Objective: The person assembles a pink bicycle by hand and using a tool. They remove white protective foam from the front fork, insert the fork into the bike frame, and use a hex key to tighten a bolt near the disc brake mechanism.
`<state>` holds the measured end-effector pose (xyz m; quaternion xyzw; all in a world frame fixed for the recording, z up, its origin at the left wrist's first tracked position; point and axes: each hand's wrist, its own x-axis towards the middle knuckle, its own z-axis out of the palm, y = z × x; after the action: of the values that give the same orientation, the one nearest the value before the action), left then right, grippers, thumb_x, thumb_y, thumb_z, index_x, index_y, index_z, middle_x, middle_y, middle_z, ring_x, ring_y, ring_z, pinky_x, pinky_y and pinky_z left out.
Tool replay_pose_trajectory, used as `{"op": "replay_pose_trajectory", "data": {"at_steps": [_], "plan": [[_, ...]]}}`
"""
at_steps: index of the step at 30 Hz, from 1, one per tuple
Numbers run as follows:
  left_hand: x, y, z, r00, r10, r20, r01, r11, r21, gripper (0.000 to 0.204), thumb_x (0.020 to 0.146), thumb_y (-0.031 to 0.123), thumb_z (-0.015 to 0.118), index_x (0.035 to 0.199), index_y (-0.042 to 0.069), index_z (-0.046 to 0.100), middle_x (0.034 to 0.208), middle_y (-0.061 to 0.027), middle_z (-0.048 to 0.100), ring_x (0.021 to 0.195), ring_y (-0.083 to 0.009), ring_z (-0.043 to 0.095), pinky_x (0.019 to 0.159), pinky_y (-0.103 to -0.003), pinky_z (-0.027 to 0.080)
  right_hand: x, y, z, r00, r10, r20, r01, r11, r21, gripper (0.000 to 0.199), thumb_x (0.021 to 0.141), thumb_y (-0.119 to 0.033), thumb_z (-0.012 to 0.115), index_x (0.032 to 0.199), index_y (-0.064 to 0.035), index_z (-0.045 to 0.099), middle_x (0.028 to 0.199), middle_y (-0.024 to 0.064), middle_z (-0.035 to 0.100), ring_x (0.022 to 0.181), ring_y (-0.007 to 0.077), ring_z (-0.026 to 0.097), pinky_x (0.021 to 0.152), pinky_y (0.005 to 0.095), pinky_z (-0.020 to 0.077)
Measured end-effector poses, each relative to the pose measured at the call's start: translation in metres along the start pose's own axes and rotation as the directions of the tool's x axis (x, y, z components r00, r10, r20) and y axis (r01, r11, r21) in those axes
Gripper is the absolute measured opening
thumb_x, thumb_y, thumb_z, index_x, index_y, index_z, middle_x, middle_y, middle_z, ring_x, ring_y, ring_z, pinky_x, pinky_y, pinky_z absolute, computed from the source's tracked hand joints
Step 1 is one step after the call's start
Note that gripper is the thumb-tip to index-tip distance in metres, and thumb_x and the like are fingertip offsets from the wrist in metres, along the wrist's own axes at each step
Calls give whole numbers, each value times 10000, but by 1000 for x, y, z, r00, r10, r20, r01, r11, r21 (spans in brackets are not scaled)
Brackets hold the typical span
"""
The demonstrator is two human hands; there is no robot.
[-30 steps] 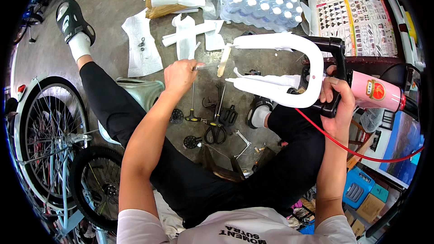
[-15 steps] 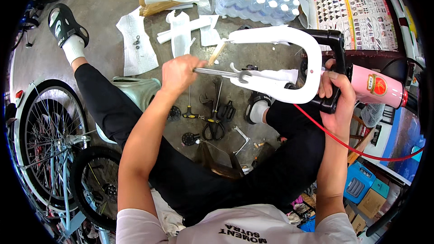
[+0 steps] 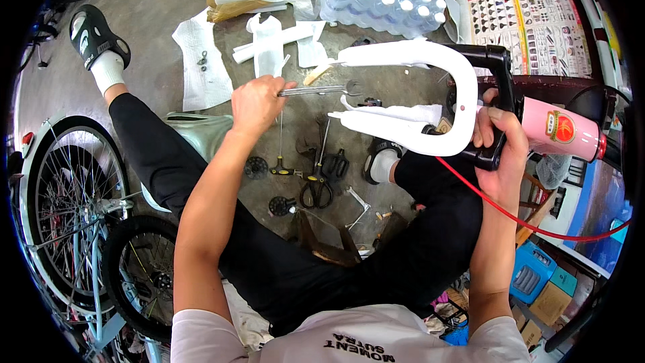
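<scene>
Your left hand (image 3: 254, 102) was closed around a metal wrench (image 3: 316, 90), its head near the white-wrapped handlebar (image 3: 430, 104) at upper centre of the frame. Your right hand (image 3: 500, 142) gripped the black stem (image 3: 500, 94) firmly. I think you needed to seat the wrench fully before turning.

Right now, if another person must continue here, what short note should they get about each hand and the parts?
Left hand: closed on a metal wrench, its far end pointing toward the white bicycle fork.
Right hand: grips the black stem at the fork's end, holding it above the lap.
On the floor: pliers, T-handle tool.
Done: wrench picked up. Left: wrench not yet on any fastener.
</scene>
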<state>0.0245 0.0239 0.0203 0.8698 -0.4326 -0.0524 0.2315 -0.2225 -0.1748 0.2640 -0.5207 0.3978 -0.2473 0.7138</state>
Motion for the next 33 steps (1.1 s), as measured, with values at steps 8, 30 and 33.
{"op": "replay_pose_trajectory", "data": {"at_steps": [8,30,33], "plan": [[0,-1,-11,998,-2,60,0,999,32,261,866,357,685,795,106,693,753,-93,664,705,-334,657,602,-451,510,0,2,-3,1000,1,-18,-1,1000,17,242,886,-101,540,1105,2,534,586,11,432,563,130,440,631,279,396],[-26,-20,41,882,-75,465,-60,961,269,292,842,327,705,993,79,678,1028,-187,690,963,-367,674,793,-465,539,-4,-2,-8,1000,-14,-10,14,1000,13,295,875,-103,519,1122,58,515,594,15,440,562,125,428,635,273,400],[-18,-3,35,937,93,336,-119,991,57,320,854,308,707,1070,78,661,1144,-151,656,1064,-334,636,868,-438,511,-6,-2,-10,1000,-26,-4,26,1000,2,328,892,-101,469,1180,55,468,590,9,418,586,120,424,661,268,393]]}}
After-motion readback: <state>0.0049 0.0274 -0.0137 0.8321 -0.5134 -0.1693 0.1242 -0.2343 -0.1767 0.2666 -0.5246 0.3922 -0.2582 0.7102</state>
